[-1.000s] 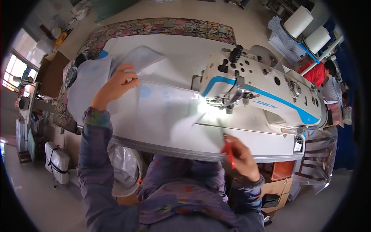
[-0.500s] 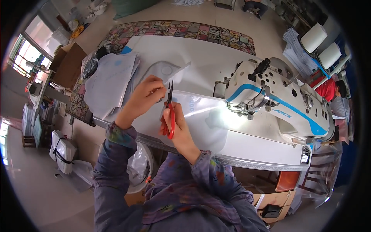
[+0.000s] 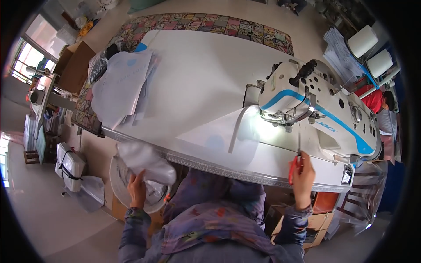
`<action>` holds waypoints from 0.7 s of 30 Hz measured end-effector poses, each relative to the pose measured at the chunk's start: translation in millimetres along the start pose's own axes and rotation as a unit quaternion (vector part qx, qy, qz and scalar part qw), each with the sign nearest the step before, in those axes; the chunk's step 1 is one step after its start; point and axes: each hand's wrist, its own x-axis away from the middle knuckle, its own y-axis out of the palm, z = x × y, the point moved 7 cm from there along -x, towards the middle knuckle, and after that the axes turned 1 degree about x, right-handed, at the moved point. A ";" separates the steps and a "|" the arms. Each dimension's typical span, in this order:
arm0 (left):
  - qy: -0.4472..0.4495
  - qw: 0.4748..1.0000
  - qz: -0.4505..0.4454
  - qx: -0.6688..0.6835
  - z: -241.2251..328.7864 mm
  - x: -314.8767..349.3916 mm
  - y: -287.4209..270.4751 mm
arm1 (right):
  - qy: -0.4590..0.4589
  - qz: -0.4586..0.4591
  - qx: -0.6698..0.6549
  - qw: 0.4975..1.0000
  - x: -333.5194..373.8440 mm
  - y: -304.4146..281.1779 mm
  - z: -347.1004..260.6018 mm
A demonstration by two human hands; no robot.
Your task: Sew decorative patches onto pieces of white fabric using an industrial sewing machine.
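My left hand [image 3: 137, 191] is low at the left, over a white round bin [image 3: 117, 184]. Its fingers grip the edge of a crumpled translucent plastic sheet [image 3: 147, 162] that hangs beyond the table's front edge. At the right front of the table, my right hand [image 3: 304, 180] is closed on red-handled scissors [image 3: 293, 170], their blades pointing away from me. Between the hands, another translucent plastic sheet [image 3: 204, 131] lies on the table, with a grey strip on it. Its right part reaches the lit needle area of the white and blue sewing machine [image 3: 285, 94].
A stack of translucent sheets [image 3: 120, 83] lies at the table's left end, beside a dark bundle in clear plastic [image 3: 98, 65]. A ruler strip [image 3: 210, 166] runs along the front edge. Thread cones [image 3: 363, 41] stand at the far right. Past the left end is a cardboard box [image 3: 74, 68].
My left hand has gone from above the table down over the bin, with the plastic sheet. My right hand has carried the scissors to the right, near the machine.
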 end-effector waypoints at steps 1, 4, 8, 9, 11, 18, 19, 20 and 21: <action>-0.063 0.997 0.019 -0.038 -27.4 15.3 8.8 | -0.010 0.044 0.072 0.996 -1.7 -9.9 18.3; -0.237 0.965 0.016 -0.113 -113.0 59.4 57.0 | 0.062 0.031 0.131 0.989 -6.9 -26.5 51.1; -0.360 0.913 0.005 -0.193 -175.2 104.1 96.6 | -0.006 0.088 0.220 0.971 -11.7 -29.8 65.1; -0.417 0.890 -0.020 -0.183 -160.0 100.0 115.0 | -0.017 0.103 0.238 0.966 -6.5 -37.1 56.2; -0.454 0.866 -0.113 -0.178 -155.9 112.3 131.2 | -0.035 0.131 0.227 0.964 -3.8 -38.7 33.8; -0.318 0.938 0.015 -0.138 -115.0 82.3 117.5 | -0.166 0.033 0.031 0.985 -11.4 17.3 -52.6; -0.291 0.938 0.103 -0.156 -112.8 60.0 98.5 | -0.191 0.001 -0.023 0.981 -15.3 34.5 -63.9; -0.258 0.934 0.184 -0.163 -93.2 27.5 79.8 | -0.230 -0.020 -0.012 0.973 -18.2 47.0 -78.0; -0.211 0.947 0.229 -0.075 -45.8 -16.3 61.8 | -0.260 -0.036 -0.013 0.965 -23.8 58.2 -85.1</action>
